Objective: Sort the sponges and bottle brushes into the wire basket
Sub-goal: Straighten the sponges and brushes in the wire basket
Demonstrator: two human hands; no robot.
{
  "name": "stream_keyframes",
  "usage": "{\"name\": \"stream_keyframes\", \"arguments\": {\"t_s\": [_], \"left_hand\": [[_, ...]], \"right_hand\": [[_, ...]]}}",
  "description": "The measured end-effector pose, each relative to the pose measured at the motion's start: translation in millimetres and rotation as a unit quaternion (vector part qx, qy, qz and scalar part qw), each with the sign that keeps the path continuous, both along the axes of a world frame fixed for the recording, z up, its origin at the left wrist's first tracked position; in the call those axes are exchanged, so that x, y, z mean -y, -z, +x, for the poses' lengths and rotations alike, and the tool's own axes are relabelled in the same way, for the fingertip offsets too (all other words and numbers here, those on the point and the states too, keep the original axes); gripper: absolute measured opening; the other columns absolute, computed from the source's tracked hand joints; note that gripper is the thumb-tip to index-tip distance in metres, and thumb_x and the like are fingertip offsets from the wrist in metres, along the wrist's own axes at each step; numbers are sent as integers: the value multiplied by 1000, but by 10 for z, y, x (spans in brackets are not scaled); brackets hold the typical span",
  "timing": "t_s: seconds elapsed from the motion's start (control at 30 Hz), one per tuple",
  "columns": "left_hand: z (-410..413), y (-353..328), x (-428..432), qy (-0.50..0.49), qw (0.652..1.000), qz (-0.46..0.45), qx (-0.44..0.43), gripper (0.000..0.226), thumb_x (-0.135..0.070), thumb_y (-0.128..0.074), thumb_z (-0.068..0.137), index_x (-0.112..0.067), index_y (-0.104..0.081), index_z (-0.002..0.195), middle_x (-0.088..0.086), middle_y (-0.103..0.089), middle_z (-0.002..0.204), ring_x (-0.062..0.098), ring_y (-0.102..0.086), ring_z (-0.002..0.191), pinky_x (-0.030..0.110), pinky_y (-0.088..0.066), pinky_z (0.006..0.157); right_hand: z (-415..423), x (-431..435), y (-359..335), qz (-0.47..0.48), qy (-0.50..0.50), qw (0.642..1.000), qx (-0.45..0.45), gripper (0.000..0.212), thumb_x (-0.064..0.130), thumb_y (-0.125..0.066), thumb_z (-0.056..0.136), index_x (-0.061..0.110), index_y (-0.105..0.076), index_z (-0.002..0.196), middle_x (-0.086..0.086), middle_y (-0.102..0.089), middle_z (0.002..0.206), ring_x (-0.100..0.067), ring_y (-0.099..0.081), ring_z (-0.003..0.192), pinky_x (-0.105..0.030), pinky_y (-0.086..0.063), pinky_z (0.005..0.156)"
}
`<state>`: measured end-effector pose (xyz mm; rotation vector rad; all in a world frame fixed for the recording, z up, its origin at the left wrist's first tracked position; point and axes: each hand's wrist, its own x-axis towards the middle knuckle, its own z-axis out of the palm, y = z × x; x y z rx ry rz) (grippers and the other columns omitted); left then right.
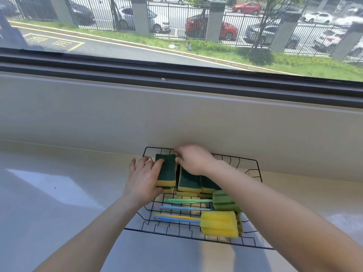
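We see the black wire basket [255,165] at the pale surface's [59,193] far edge | left hand [142,178] grips the green-and-yellow sponge stack [166,170] in the basket's far-left corner | right hand [193,159] over neighbouring sponges [189,182], motion-blurred, grip unclear to us | foam-headed bottle brushes [219,222] along the near edge, right forearm hiding some heads.
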<state>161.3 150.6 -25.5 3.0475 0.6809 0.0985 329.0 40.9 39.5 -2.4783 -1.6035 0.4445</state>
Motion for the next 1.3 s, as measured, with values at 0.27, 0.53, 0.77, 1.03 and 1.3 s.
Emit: {"name": "stream_keyframes", "arguments": {"t_s": [0.27, 0.53, 0.77, 1.03, 1.3], "left_hand": [[-20, 60, -32, 24, 1000, 15, 5, 91, -46, -80, 64, -20, -40, 141, 9, -65, 118, 37, -39, 132, 60, -25, 111], [-57, 109, -18, 32, 999, 19, 36, 86, -39, -80, 56, -16, -47, 132, 6, -73, 93, 34, -52, 119, 63, -26, 108], [-73, 86, 25, 12, 999, 14, 30, 91, -45, -79, 61, -19, -42, 140, 4, -73, 100, 34, -45, 129, 67, -19, 110], [-114, 37, 14, 17, 1000, -18, 2, 109, -73, -63, 68, -25, -13, 152, 2, -63, 126, 33, -15, 146, 66, -2, 114], [-130, -20, -31, 9, 992, -105, 76, 95, -56, -73, 66, -22, -35, 146, 0, -48, 140, 26, -27, 138, 47, -38, 106]], "right_hand": [[-47, -347, 84, -49, 19, 997, 63, 29, 30, -53, 99, 6, -70, 100, -15, -66, 103, -33, -62, 95, -33, -48, 72], [-51, -329, 127, -19, 30, 998, 43, 29, 39, -64, 92, 12, -68, 101, -10, -69, 101, -30, -59, 100, -33, -46, 68], [-36, -208, 156, 0, 38, 999, -6, 38, 43, -62, 93, 18, -65, 121, -8, -68, 119, -30, -50, 120, -38, -51, 88], [250, 619, -63, 110, 156, 981, -43, 33, 34, -65, 94, 18, -68, 122, -2, -71, 117, -23, -63, 109, -31, -48, 85], [553, 1162, 130, 32, 304, 946, -110, 37, 42, -62, 95, 11, -70, 113, -8, -74, 107, -31, -68, 102, -41, -55, 90]]}}
